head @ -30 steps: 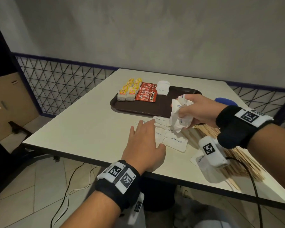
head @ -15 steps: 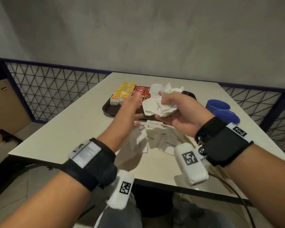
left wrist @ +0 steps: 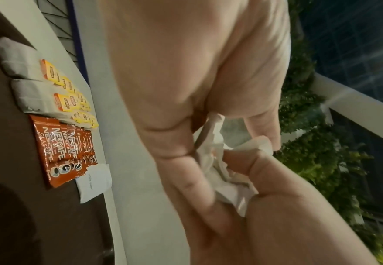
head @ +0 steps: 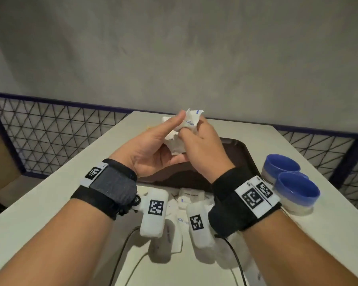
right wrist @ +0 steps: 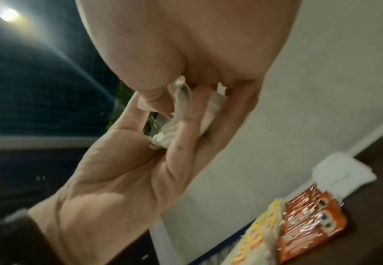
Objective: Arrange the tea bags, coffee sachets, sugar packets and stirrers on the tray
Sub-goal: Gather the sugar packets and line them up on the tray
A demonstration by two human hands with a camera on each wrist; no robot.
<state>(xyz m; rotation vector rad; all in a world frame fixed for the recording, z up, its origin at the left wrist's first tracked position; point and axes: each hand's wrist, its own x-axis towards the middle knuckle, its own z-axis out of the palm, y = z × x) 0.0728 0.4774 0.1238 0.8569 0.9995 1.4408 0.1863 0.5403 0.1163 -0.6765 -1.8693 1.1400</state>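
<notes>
- Packets: a crumpled bunch of white sugar packets (head: 181, 132) sits raised in the air, clamped between both grips. The right hand (head: 203, 149) has fingers and thumb curled round the bunch. The left hand (head: 153, 149) presses it from the other side, thumb up against the top edge and fingers under it.
- Tray (head: 243, 155) lies directly below and beyond the two grips. In the left wrist view it already carries yellow-tagged tea bags (left wrist: 66, 100), red coffee sachets (left wrist: 66, 152) and one flat sugar packet (left wrist: 94, 182), laid side by side.
- Risk of a slip: the bunch is loose and uneven, so a packet could probably slide out between the fingers and drop onto the rows below, knocking them askew.
- Risk of tearing: squeezing harder to square the stack could likely split thin paper and spill sugar over the tray.
- Risk of an untidy set-down: creased packets may spring apart once released and overlap the sachets.
- More sugar packets (head: 191, 196) lie on the worktop (head: 50, 195) under the wrists, nearer the body than the grips, not yet collected. A lowered forearm could sweep them off the edge.
- Two blue cups (head: 293, 182) stand to the right of the right grip, near enough for an elbow to nudge them.
</notes>
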